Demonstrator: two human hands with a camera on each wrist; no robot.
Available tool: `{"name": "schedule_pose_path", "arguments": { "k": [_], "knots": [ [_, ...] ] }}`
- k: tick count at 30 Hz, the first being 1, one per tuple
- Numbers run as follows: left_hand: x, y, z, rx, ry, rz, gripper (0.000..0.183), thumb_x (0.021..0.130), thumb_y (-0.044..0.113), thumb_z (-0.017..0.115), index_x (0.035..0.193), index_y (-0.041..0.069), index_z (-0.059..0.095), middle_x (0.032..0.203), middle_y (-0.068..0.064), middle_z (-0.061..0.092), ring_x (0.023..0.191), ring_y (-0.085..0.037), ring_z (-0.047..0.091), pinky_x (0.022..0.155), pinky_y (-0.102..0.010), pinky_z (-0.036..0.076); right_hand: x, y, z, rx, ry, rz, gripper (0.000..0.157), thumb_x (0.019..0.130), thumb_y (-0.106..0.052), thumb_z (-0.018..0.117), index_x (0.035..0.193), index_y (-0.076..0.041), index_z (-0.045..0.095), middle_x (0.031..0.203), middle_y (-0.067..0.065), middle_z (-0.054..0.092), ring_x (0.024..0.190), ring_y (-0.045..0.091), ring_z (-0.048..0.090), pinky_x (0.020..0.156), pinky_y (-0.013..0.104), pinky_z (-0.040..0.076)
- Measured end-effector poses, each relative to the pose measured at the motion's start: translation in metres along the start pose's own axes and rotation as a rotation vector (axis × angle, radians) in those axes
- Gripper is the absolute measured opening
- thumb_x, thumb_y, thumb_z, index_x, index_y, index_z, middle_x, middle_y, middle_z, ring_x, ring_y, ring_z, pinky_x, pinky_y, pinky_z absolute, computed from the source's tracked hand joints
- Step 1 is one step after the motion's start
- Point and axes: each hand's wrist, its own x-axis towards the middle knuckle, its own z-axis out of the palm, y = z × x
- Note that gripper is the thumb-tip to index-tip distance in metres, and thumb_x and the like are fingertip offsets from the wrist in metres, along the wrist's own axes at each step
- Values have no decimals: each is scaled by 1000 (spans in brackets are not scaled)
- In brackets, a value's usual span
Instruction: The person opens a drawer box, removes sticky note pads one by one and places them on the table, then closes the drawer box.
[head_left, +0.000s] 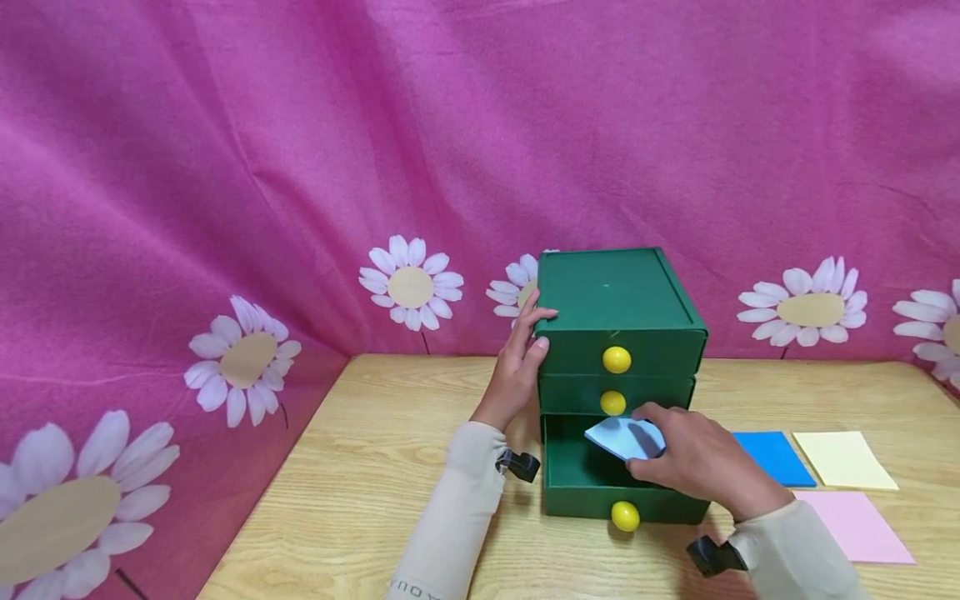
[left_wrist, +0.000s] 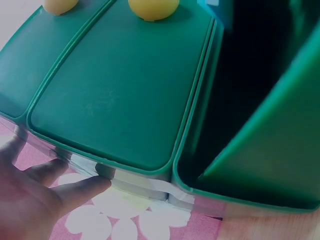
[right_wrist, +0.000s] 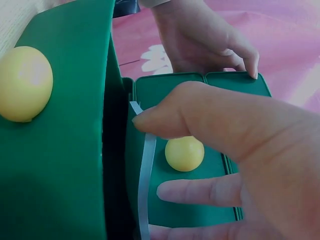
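Observation:
A green three-drawer desk organizer [head_left: 611, 287] stands on the table, its bottom drawer [head_left: 581, 502] pulled out and the upper two closed. My right hand [head_left: 697, 454] pinches a light blue sticky-note pad [head_left: 618, 437] over that drawer, tilted. In the right wrist view, the thumb lies on one face of the thin pad [right_wrist: 144, 180] and the fingers are behind it. My left hand [head_left: 516, 362] rests against the organizer's left side, fingertips at its top edge. Extended fingers of the left hand [left_wrist: 37, 192] touch the side wall in the left wrist view.
Right of the organizer lie a blue pad [head_left: 776, 458], a pale yellow pad [head_left: 846, 458] and a pink pad [head_left: 855, 527]. Yellow round knobs [head_left: 625, 516] stick out from the drawer fronts. A pink cloth [head_left: 465, 150] with daisies hangs behind the wooden table [head_left: 360, 467].

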Motion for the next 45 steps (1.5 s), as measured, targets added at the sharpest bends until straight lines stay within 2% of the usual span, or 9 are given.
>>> {"name": "schedule_pose_path", "arguments": {
  "k": [9,23,30,38,45],
  "knots": [
    [-1,2,-2,-3,1,-8,39,100,12,36,138,8,40,161,-10,14,146,-25,15,114,-44,24,-4,-1,-3,0,22,-17,67,73,-42,78,125,-5,58,95,5,64,80,22,53,61,36,46],
    [1,1,2,-26,-1,19,38,100,10,35,138,6,40,160,-13,14,146,-26,16,115,-43,24,-17,-3,-10,13,60,-20,65,72,-42,78,123,-6,59,94,4,62,79,20,52,59,32,43],
    [0,0,1,-9,-1,3,39,100,11,36,139,7,39,161,-12,14,146,-24,16,114,-42,25,-31,-4,-15,44,135,-35,64,73,-41,79,124,-8,57,97,4,62,82,20,53,58,31,43],
    [-2,-1,0,-8,0,-2,40,100,12,36,139,7,38,161,-11,14,146,-23,17,114,-44,25,-39,3,-14,21,204,-59,61,72,-41,80,121,-10,59,96,3,63,80,18,52,59,31,41],
    [0,-1,2,-18,8,11,40,100,12,37,139,8,39,161,-10,14,146,-22,17,114,-45,25,-43,8,-13,-14,193,-26,62,71,-42,80,120,-10,58,98,7,63,80,20,53,58,31,43]
  ]
}}
